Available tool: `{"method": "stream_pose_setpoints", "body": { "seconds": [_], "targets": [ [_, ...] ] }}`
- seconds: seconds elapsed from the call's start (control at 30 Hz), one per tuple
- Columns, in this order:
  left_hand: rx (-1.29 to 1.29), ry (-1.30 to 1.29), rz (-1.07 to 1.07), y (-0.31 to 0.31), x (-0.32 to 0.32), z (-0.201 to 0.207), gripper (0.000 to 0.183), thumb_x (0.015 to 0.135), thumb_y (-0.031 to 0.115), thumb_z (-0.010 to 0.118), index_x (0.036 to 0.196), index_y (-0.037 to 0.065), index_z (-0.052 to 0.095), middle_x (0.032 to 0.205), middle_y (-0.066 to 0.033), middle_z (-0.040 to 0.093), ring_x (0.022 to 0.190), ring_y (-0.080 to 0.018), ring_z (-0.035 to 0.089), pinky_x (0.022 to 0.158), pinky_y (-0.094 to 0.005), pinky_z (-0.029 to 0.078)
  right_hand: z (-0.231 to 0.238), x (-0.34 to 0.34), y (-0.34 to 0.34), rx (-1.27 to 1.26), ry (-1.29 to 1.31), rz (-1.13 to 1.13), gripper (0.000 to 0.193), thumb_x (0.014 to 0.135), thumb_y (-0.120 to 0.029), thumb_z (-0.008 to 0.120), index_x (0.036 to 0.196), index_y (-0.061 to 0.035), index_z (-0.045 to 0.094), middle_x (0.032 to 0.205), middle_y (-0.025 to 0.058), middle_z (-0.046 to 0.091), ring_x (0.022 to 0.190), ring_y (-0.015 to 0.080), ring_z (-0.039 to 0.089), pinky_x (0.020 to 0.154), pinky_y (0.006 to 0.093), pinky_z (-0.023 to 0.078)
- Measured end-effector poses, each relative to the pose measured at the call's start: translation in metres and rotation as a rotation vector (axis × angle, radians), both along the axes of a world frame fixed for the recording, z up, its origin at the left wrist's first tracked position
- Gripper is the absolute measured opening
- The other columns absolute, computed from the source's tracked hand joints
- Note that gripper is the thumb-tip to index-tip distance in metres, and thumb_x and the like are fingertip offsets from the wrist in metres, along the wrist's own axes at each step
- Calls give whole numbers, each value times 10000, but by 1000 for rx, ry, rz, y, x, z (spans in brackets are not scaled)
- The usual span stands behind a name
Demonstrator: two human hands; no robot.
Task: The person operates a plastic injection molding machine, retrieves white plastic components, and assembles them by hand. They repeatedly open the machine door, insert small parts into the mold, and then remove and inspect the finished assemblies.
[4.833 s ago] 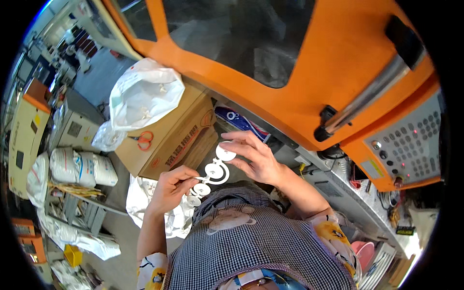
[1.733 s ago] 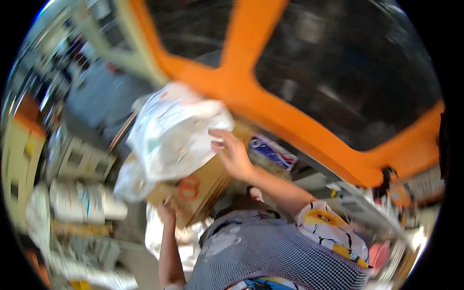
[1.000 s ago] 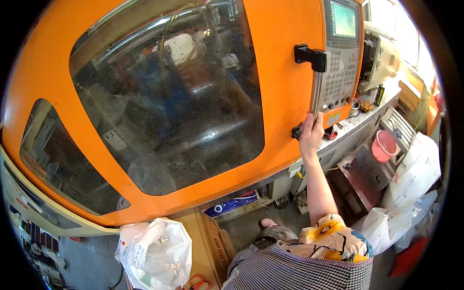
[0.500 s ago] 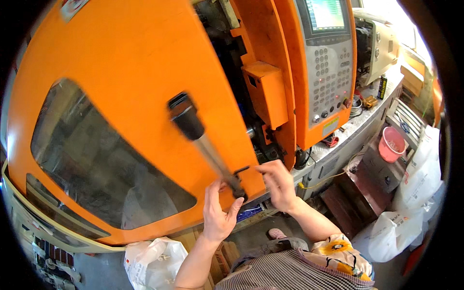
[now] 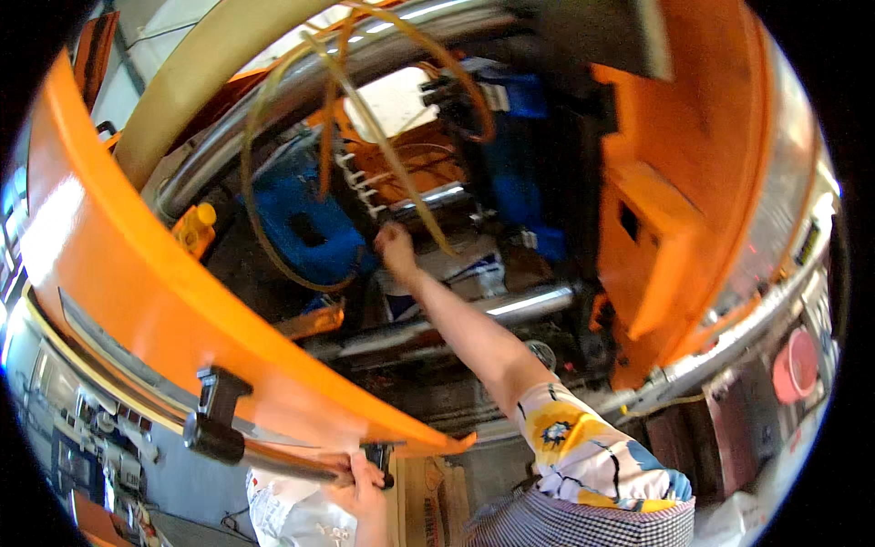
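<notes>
Head view has you leaning into the opened orange moulding machine: your right hand (image 5: 395,248), at the centre of the frame, reaches deep inside, fingers bunched together at the place where the chrome bars and pale plastic hoses (image 5: 365,118) meet. What they close on is too small and blurred to make out, so I cannot tell whether you are pinching a part or only touching the metal. Whatever sits there is small enough to hide behind your fingertips, so it is probably light; take it with fingertips, not the palm, and keep clear of the looping hoses, which look soft and would snag easily. Just left of that hand lies the blue block with a dark hole (image 5: 305,228), which looks rigid and heavy, not something to shift one-handed.

Your left hand (image 5: 365,483), at the lower edge of the frame, is wrapped around the long metal bar handle with black end mounts (image 5: 264,451) on the orange sliding guard door (image 5: 182,301). That door is big and stiff, likely weighty; the bar is the right place to grip it, and a full fist suits it better than fingertips.
</notes>
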State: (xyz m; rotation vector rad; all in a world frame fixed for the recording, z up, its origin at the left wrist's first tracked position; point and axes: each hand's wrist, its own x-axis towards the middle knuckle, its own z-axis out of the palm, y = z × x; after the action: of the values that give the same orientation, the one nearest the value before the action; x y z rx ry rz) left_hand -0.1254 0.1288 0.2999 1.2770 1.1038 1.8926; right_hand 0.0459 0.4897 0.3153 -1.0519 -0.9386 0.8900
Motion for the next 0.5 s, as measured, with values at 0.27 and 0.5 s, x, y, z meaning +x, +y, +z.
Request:
{"method": "stream_pose_setpoints", "body": {
  "seconds": [0.27, 0.5],
  "targets": [
    [-33, 47, 402, 22, -40, -7, 150, 900, 97, 517, 900, 9, 397, 484, -19, 389, 354, -82, 349, 352, -227, 328, 28, 22, 178, 591, 688, 20, 295, 921, -225, 505, 1090, 15, 541, 826, 60, 587, 717, 159, 554, 634, 294, 438],
    [-33, 65, 399, 30, -49, 1, 174, 886, 92, 540, 846, 50, 376, 467, -11, 365, 348, -84, 328, 346, -229, 304, 18, 32, 130, 398, 710, -65, 270, 942, -218, 481, 926, 36, 570, 761, 65, 612, 629, 150, 568, 577, 268, 456]
  ]
}}
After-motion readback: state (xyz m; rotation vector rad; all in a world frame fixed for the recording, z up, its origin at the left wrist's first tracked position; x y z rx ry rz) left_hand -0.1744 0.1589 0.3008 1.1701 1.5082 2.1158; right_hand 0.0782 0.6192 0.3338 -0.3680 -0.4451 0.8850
